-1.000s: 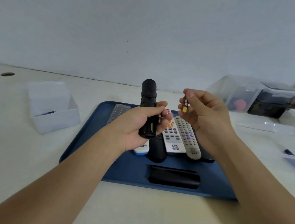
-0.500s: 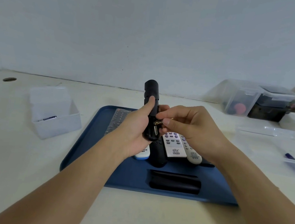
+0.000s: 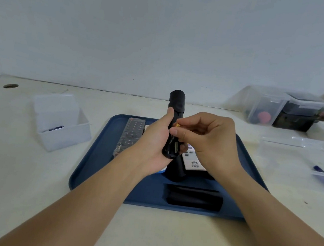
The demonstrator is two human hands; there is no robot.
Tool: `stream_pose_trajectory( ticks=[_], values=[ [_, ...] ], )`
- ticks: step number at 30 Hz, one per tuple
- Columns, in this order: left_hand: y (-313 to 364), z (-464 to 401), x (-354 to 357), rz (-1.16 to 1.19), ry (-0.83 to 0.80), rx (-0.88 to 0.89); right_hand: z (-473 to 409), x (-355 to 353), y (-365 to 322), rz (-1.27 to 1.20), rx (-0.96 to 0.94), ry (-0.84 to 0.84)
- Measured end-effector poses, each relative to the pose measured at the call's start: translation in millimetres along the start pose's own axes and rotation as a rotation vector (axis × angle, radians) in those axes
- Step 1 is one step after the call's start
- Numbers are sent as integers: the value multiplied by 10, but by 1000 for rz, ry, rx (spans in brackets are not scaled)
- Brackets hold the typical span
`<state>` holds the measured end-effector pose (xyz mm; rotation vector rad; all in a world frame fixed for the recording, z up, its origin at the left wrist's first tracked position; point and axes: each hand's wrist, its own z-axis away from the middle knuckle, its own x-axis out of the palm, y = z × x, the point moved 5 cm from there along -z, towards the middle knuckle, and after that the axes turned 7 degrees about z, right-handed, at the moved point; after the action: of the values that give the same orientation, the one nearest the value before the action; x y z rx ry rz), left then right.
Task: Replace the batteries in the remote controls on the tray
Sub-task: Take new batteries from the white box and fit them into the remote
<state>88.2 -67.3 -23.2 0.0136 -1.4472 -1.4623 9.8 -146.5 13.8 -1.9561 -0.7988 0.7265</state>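
My left hand (image 3: 154, 142) grips a black remote control (image 3: 177, 102) upright above the blue tray (image 3: 96, 155), its open back turned to the right. My right hand (image 3: 210, 141) pinches a small gold-tipped battery (image 3: 177, 125) and holds it against the remote's open compartment. On the tray lie a dark remote in a clear sleeve (image 3: 131, 135), a white remote (image 3: 192, 161) partly under my right hand, another black remote (image 3: 175, 171), and a black battery cover (image 3: 193, 197) near the front edge.
A clear plastic box (image 3: 61, 122) with a battery inside stands left of the tray. Lidded clear containers (image 3: 281, 109) sit at the back right. A clear tray with a blue battery (image 3: 318, 168) lies at the right. The table holds a cable hole (image 3: 10, 86) far left.
My right hand carried the battery from mid-air on the right over to the black remote's compartment, then slid it a little higher along it. My left hand kept its hold.
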Motion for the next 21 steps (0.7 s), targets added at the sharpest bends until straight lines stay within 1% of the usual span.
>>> stream_pose_trajectory(
  ticks=[5,10,13,21],
  values=[
    [13,20,-4,72,5,-25,-11,26,14,49,6,-3],
    [79,54,-13,71,4,-27,-20,66,84,-2,67,-49],
    [91,54,-31,64,23,-20,11,97,91,37,21,-46],
    [54,78,-46,148,47,-77,22,157,77,262,-165,-45]
  ],
)
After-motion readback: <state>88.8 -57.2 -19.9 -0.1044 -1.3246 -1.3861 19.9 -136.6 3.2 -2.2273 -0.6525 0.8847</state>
